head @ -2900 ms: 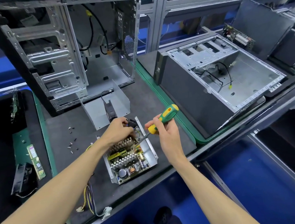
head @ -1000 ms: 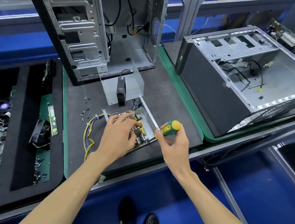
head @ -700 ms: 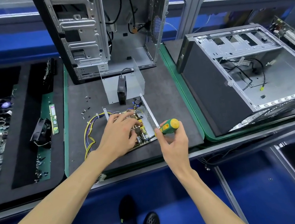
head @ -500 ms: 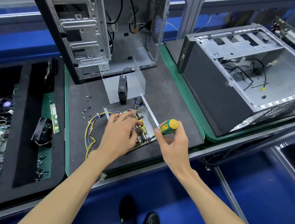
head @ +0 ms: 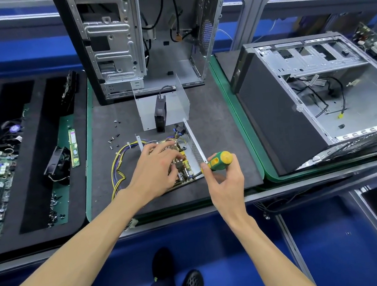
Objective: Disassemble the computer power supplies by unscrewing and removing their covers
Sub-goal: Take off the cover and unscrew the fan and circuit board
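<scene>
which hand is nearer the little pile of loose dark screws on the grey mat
Left. The left hand rests on the open power supply, just right of the loose dark screws. The right hand holds the green and yellow screwdriver farther right.

Opened power supply (head: 189, 151) lying flat on dark grey mat, cover off, circuit board with heat sinks and yellow components exposed, perforated silver side wall standing upright along its 3 o'clock edge. Bundle of yellow, black and purple cables (head: 119, 164) trailing from its 9 o'clock side, looped on the mat. Removed cover (head: 173, 104), a bent U of bare sheet metal, standing upright just beyond at 12 o'clock, black fan (head: 161, 116) on edge inside it. Loose screws (head: 114, 138) scattered at 10 o'clock. Green-and-yellow-handled screwdriver (head: 217, 160) at 4 o'clock, tip angled down into the near corner of the unit.
</scene>
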`<state>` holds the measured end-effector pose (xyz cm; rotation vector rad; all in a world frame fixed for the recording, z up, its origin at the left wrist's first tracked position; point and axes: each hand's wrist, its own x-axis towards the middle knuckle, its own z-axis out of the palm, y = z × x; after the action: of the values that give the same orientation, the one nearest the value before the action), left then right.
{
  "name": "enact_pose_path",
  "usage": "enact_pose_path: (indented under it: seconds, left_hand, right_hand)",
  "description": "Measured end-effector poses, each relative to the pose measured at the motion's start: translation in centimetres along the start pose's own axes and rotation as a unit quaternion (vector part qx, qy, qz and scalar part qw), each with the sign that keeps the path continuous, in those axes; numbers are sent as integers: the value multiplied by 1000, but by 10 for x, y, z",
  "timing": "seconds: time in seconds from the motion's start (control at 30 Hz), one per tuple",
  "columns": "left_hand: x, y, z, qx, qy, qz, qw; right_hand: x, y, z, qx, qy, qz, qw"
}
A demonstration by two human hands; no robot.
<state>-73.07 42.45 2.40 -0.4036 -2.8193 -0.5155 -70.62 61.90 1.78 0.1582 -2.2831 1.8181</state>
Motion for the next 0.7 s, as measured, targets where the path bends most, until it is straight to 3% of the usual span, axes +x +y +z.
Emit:
enact_pose_path:
  seconds: [0.23, 0.3, 0.37, 0.43, 0.53, 0.7]
  left_hand:
    - [0, 0, -2, -10, -35, -4, 999]
    - [4, 3, -14, -86, -40, -10, 995]
    - [15, 14, -38, -234, -21, -11, 972]
    - [26, 30, -66, -285, -34, 67, 955]
    - [44, 42, -89, -118, -120, 201, 965]
    - [68, 42, -102, 13, -173, 233, 957]
  right_hand:
    - [10, -8, 1, -60, -53, -26, 996]
    - [22, -15, 0, -104, -87, -35, 990]
    - [34, -21, -2, -140, -120, -29, 982]
    - [41, -26, -4, -152, -148, -22, 977]
    - [45, -30, -5, -187, -163, -31, 968]
    - [49, -29, -4, -254, -187, -34, 948]
